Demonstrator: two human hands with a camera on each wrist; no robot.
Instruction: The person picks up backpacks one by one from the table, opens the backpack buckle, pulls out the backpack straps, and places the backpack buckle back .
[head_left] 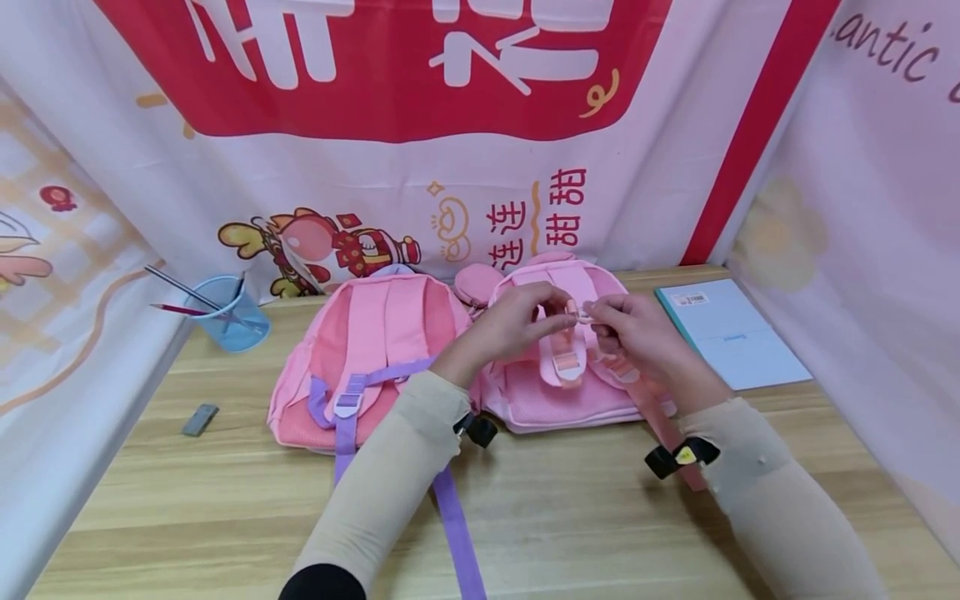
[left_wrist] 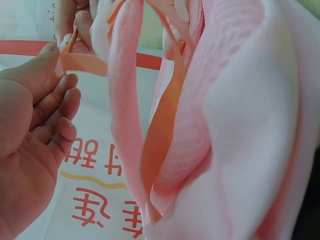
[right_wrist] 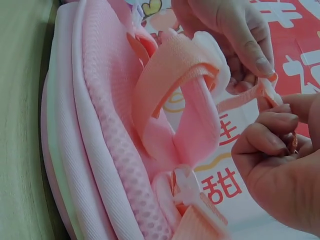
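A pink backpack (head_left: 525, 407) lies on the table under both hands, its back panel and shoulder straps facing up. Above it, my left hand (head_left: 521, 321) pinches a narrow orange strap (right_wrist: 239, 100) between thumb and fingers. Close against it, my right hand (head_left: 637, 333) pinches the same strap's end by a small whitish buckle (right_wrist: 270, 95), partly hidden by the fingertips. The strap runs taut from the padded shoulder strap (left_wrist: 125, 80) to the left fingertips. A white strap adjuster (head_left: 567, 365) and a loop of wider orange webbing (right_wrist: 165, 70) hang below.
Left of it lies a second pink backpack (head_left: 300, 408) with purple straps (head_left: 453, 525) trailing off the front. A blue pen cup (head_left: 243, 325) stands farther left, with a grey eraser-like block (head_left: 199, 420) before it. A light-blue notebook (head_left: 738, 333) lies right.
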